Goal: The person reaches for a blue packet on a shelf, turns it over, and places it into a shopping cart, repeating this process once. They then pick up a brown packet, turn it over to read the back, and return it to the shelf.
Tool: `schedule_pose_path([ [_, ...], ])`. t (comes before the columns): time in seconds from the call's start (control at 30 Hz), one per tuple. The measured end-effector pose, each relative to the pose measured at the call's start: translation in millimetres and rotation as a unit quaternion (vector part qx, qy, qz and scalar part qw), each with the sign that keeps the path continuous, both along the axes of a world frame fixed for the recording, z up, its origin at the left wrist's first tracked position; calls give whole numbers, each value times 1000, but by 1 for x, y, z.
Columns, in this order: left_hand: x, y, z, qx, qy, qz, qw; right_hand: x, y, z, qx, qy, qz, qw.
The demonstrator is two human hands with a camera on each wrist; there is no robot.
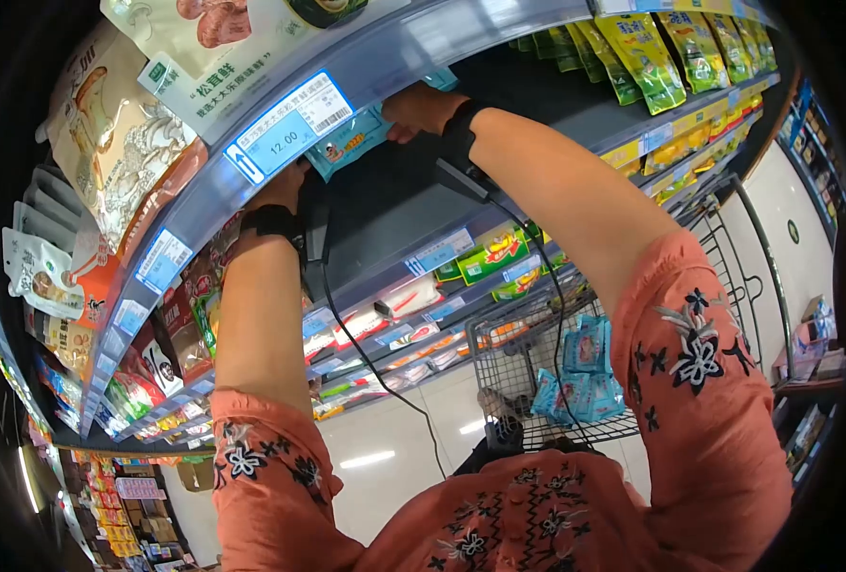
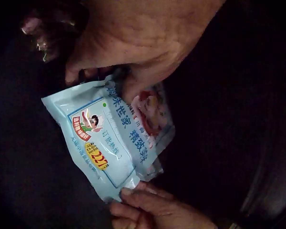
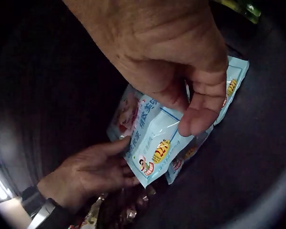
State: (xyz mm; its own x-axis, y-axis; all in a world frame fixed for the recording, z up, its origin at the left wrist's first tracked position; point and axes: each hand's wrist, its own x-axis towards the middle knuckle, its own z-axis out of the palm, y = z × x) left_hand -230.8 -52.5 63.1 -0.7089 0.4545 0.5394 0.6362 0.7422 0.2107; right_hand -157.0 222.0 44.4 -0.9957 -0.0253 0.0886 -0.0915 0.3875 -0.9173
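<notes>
On the dark shelf, both hands are at a light blue seasoning packet (image 1: pixel 351 143) with a yellow "227" mark. My left hand (image 2: pixel 148 43) grips one end, its thumb over the printed face and its fingers behind. At the opposite end, my right hand (image 3: pixel 176 62) pinches the packet's edge between thumb and fingertips. Further blue packets (image 3: pixel 237 78) show beside and under it in the right wrist view. From the head view, the shelf's front rail partly hides the left hand (image 1: pixel 285 191), while the right hand (image 1: pixel 426 107) shows above the packet.
A price label (image 1: pixel 289 129) reading 12.00 sits on the shelf rail, below large mushroom seasoning bags (image 1: pixel 122 143). Yellow-green packets (image 1: pixel 642 57) hang at right. A wire cart (image 1: pixel 499 362) with several blue packets (image 1: pixel 585 391) stands below. Black cables (image 1: pixel 366 353) run down from both wrists.
</notes>
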Motion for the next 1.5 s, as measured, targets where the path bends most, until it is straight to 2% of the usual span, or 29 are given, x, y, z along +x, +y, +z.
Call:
schedule_pose_path([
  [0.03, -4, 0, -2, -37, 7, 25, 999, -19, 4, -15, 75, 65, 29, 995],
  [0.1, -9, -1, -8, -112, 18, 70, 991, -37, 5, -27, 119, 109, 47, 986],
  [0.2, -14, -4, -16, -192, 23, 103, 976, -49, 2, -39, 81, 118, 36, 989],
  [0.23, -15, -3, -17, -211, 27, 109, 971, -49, 3, -42, 101, 167, 45, 980],
  [0.3, -19, -2, -18, -242, 36, 115, 963, -45, 6, -40, 189, 219, 39, 956],
  [0.33, -19, -4, -18, -259, 45, 120, 957, -23, 2, -20, 255, 221, 26, 941],
  [0.4, -22, -3, -19, -281, 56, 124, 950, -14, -2, -14, 305, 225, 9, 925],
  [0.53, -25, -2, -14, -299, 72, 119, 944, -13, -20, -9, 200, 246, -88, 944],
  [0.6, -11, 1, -7, -290, 70, 102, 949, -20, -34, -9, 242, 305, -95, 916],
  [0.63, 1, 3, -1, -281, 67, 84, 954, -23, -39, -11, 321, 355, -60, 876],
  [0.7, -10, -1, -5, -279, 73, 65, 955, -25, -49, -9, 378, 347, 18, 858],
  [0.77, -15, -3, -9, -279, 64, 68, 956, -25, -64, -8, 334, 236, 102, 907],
  [0.87, -17, -2, -17, -272, 38, 79, 958, -18, -73, -9, 364, 160, 128, 909],
  [0.97, -17, -5, -19, -260, 9, 84, 962, -24, -77, -12, 378, 147, 115, 907],
  [1.07, -19, -8, -19, -244, -25, 90, 965, -32, -72, -15, 334, 185, 84, 920],
  [1.13, -21, -10, -17, -231, -46, 92, 968, -40, -73, -17, 304, 171, 100, 932],
  [1.23, -21, -15, -15, -211, -80, 95, 970, -41, -74, -9, 322, 139, 138, 926],
  [1.3, -20, -16, -14, -193, -103, 94, 971, -35, -69, -8, 319, 159, 141, 924],
  [1.4, -19, -17, -10, -160, -139, 92, 973, -20, -56, -4, 305, 218, 102, 922],
  [1.5, -13, -14, -7, -118, -175, 82, 974, -20, -58, 1, 334, 187, 90, 919],
])
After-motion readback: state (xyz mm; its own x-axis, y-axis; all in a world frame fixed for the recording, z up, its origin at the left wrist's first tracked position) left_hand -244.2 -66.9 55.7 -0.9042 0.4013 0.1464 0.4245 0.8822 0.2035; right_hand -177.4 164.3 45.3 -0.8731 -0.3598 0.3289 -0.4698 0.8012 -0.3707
